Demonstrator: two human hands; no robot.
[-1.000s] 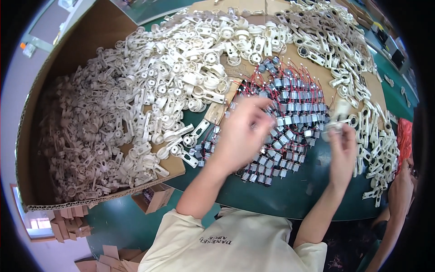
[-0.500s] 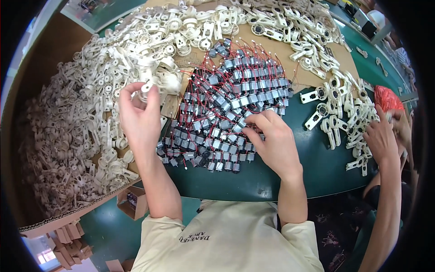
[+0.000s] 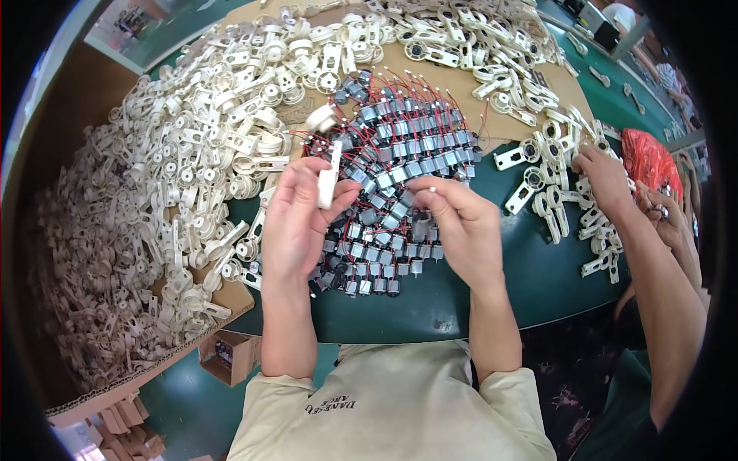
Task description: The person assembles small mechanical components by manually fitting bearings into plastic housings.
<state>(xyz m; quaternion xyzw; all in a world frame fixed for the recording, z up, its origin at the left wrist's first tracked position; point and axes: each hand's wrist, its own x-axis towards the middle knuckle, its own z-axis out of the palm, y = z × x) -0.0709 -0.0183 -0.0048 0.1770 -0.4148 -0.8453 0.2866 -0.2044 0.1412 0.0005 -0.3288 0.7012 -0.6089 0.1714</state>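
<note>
My left hand (image 3: 290, 219) is closed on a white plastic housing (image 3: 330, 180), a long part with a rounded end, held upright and edge-on between thumb and fingers. To its right, my right hand (image 3: 470, 238) pinches its thumb and forefinger together. A small grey motor (image 3: 421, 225), blurred, hangs just below those fingertips, and a tiny white connector shows between them. Both hands are over a dense spread of small silver motors (image 3: 419, 146) with red wires, laid in rough rows on the green table (image 3: 492, 269).
A large cardboard box (image 3: 173, 330) heaped with white housings stands at the left. More housings (image 3: 461, 34) lie on cardboard along the back. At the right, another person's hands (image 3: 607, 180) are by white housings fitted with dark motors (image 3: 550, 150) and a red plastic bag (image 3: 649, 161).
My left hand has come right, away from the pile, with the housing. My right hand has lifted a motor slightly from the spread. The other person's near hand has shifted left.
</note>
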